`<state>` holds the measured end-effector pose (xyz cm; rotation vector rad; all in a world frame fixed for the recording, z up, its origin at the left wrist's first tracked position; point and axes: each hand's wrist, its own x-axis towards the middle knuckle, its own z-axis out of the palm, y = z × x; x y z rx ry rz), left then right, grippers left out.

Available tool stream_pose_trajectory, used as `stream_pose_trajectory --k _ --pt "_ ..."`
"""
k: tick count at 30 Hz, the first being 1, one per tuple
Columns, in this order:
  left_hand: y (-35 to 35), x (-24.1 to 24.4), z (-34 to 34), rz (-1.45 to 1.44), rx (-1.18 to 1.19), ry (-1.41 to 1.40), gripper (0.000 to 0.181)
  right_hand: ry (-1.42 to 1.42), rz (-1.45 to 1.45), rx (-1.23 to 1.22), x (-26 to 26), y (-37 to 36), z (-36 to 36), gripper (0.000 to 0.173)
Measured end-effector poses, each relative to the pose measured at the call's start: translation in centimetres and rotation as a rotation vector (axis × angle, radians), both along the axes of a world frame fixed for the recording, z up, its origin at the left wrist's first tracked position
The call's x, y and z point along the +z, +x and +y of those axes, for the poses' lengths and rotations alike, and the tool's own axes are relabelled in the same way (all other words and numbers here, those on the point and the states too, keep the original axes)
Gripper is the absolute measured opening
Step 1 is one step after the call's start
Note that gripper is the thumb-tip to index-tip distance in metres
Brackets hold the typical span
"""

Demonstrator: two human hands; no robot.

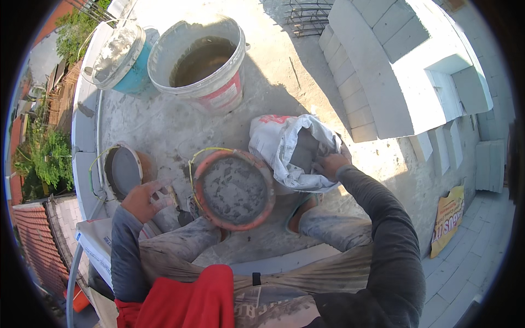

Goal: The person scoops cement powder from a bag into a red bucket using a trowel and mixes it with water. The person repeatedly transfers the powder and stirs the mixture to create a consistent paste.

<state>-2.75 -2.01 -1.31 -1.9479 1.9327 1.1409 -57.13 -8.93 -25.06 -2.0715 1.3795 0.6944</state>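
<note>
My right hand (331, 165) is at the right side of the mouth of a white woven sack (266, 133), which holds grey powder (303, 152). Its fingertips are partly hidden, so I cannot tell whether they grip the sack's rim or powder. My left hand (141, 200) hovers with fingers apart beside a small trowel (184, 216), whose handle stands close to the fingertips. Between my feet sits an orange bucket (268, 207) of grey mix with dry powder patches (233, 188) on top. A smaller bucket (144, 162) holding smooth grey liquid is just beyond my left hand.
A large white bucket (219, 96) of murky water stands ahead, with a blue bucket (133, 74) beside it. Pale blocks (369, 78) are stacked at the right. A low parapet (84, 135) runs along the left. Wire mesh (309, 18) lies at the far end.
</note>
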Motion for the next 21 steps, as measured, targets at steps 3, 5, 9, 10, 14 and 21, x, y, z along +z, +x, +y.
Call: stream_pose_trajectory --k 3,5,9,10,14,21 --pt "0.0 -0.5 0.2 0.022 0.017 0.007 0.059 0.008 -0.105 -0.029 -1.0 0.6 1.0 0.039" --pt "-0.5 -0.2 -0.2 -0.016 0.002 0.015 0.059 -0.012 -0.21 -0.003 -2.8 0.0 1.5 0.035" --pt "-0.7 0.0 -0.2 -0.015 -0.005 0.002 0.057 0.037 -0.25 0.025 -0.3 1.3 1.2 0.034" --pt "-0.3 -0.3 -0.2 -0.002 -0.011 -0.015 0.057 0.017 -0.22 0.112 -1.2 0.7 1.3 0.035" --pt "0.6 -1.0 0.5 -0.047 -0.011 0.008 0.055 0.105 -0.394 -0.108 -1.0 1.1 1.2 0.037" --pt "2.8 -2.0 1.7 -0.038 -0.002 -0.042 0.053 -0.169 -0.083 -0.076 6.0 1.4 1.0 0.05"
